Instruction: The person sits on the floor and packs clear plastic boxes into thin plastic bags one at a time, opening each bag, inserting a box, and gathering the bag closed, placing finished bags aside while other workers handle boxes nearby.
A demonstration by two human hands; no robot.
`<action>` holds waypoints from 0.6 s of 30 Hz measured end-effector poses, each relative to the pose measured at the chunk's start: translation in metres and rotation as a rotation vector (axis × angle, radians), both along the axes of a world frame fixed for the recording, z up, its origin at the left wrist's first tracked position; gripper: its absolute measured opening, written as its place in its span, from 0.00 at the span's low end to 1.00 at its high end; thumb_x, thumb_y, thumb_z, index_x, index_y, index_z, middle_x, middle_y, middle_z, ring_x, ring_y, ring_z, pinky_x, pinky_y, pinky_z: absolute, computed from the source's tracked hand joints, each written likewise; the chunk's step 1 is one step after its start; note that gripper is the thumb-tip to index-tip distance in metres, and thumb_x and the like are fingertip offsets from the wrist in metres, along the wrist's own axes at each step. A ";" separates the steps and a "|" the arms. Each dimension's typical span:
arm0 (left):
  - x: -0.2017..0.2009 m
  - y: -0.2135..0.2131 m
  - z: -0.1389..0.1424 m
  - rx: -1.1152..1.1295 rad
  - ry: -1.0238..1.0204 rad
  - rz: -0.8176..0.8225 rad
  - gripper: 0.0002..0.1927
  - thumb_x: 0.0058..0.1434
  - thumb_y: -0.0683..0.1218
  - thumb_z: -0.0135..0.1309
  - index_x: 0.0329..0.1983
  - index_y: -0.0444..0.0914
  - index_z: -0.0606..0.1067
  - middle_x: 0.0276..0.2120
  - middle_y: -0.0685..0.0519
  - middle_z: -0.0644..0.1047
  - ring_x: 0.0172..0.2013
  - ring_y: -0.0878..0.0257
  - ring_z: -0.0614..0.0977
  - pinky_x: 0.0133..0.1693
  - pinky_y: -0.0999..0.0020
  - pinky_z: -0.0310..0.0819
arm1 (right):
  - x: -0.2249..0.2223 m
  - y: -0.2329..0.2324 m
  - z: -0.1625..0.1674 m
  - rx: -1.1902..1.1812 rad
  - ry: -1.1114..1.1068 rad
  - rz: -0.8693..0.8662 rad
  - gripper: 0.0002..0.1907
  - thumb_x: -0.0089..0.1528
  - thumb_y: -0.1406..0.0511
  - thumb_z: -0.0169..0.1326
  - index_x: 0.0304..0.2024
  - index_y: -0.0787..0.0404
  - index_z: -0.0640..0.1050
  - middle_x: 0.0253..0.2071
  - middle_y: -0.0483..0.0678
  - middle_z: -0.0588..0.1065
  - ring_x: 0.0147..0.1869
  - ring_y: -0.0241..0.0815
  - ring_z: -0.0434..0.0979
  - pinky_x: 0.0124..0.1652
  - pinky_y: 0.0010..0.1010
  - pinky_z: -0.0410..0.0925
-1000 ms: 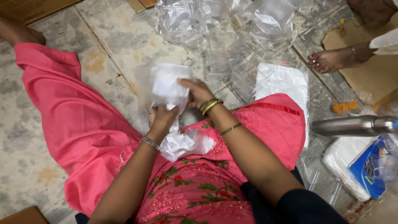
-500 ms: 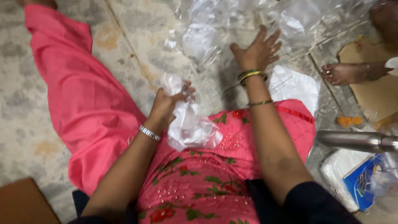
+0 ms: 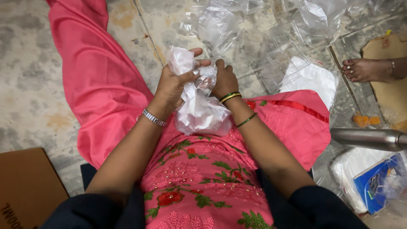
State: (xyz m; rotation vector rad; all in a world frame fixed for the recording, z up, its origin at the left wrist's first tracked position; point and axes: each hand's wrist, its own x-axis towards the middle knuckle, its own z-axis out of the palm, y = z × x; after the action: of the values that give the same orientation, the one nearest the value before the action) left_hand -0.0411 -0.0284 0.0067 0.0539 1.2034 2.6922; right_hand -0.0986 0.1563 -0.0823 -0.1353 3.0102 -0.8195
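Head view, looking down at a seated person's lap.

Hands: the left hand (image 3: pixel 176 82) is closed around the upper part of a white wad in a clear bag (image 3: pixel 197 108), thumb and fingers wrapped over its gathered top. The right hand (image 3: pixel 224 79) is closed on the same bundle from the other side, knuckles up; its fingertips are hidden behind the plastic. The bundle hangs between both hands, just above the pink embroidered garment (image 3: pixel 203 178), its lower end touching the cloth.

Packages, by place:
- Heap of clear plastic bags (image 3: pixel 254 25) on the floor beyond the hands, crumpled and overlapping; single bags cannot be counted.
- Flat white packet in clear wrap (image 3: pixel 311 76), right of the hands, partly under the pink hem.
- White packet with a blue label (image 3: pixel 373 178) at lower right, cut off by the frame edge; print too small to make out.
- Brown cardboard box (image 3: pixel 25 186) at lower left, only a corner in view, dark print at its edge.
- Brown cardboard sheet (image 3: pixel 388 51) at upper right.

Other: a metal cylinder (image 3: pixel 369 138) enters from the right edge, its end cut off. Another person's bare foot (image 3: pixel 364 70) rests beside the cardboard sheet.
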 end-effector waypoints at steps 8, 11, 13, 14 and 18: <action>0.002 0.004 -0.015 -0.064 -0.023 0.247 0.20 0.64 0.34 0.59 0.59 0.29 0.72 0.47 0.45 0.82 0.45 0.61 0.84 0.48 0.69 0.80 | 0.007 0.010 0.060 -1.197 -0.391 0.031 0.09 0.61 0.63 0.62 0.34 0.64 0.78 0.33 0.49 0.77 0.33 0.37 0.74 0.33 0.27 0.69; -0.004 0.006 -0.029 -0.176 -0.069 0.439 0.13 0.60 0.33 0.62 0.48 0.28 0.75 0.40 0.48 0.81 0.38 0.60 0.83 0.42 0.66 0.79 | 0.020 0.011 0.068 -1.156 -0.135 0.126 0.11 0.61 0.70 0.67 0.32 0.62 0.76 0.28 0.42 0.76 0.29 0.28 0.71 0.29 0.21 0.66; -0.006 0.005 -0.034 -0.228 -0.082 0.505 0.12 0.58 0.32 0.63 0.44 0.29 0.76 0.37 0.49 0.80 0.35 0.61 0.83 0.40 0.65 0.79 | 0.020 0.016 0.067 -1.222 -0.073 0.062 0.12 0.58 0.72 0.67 0.31 0.60 0.74 0.26 0.41 0.77 0.26 0.27 0.71 0.26 0.21 0.66; -0.006 0.006 -0.035 -0.231 -0.086 0.508 0.12 0.56 0.33 0.62 0.43 0.30 0.76 0.37 0.50 0.80 0.35 0.62 0.83 0.40 0.65 0.80 | 0.019 0.019 0.064 -1.205 -0.099 0.045 0.09 0.59 0.71 0.65 0.32 0.59 0.76 0.25 0.40 0.76 0.25 0.27 0.70 0.26 0.20 0.65; -0.003 0.007 -0.034 -0.164 -0.183 0.431 0.08 0.64 0.39 0.60 0.44 0.31 0.77 0.37 0.50 0.80 0.34 0.62 0.82 0.38 0.64 0.78 | 0.017 0.018 0.042 -1.164 -0.151 0.049 0.05 0.64 0.67 0.59 0.33 0.59 0.80 0.26 0.39 0.75 0.26 0.25 0.67 0.26 0.18 0.61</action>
State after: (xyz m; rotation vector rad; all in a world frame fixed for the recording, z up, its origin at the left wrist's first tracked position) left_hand -0.0446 -0.0217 -0.0271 -0.5202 1.5142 2.8472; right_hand -0.0815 0.1739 -0.0402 -0.1358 1.9889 -2.2735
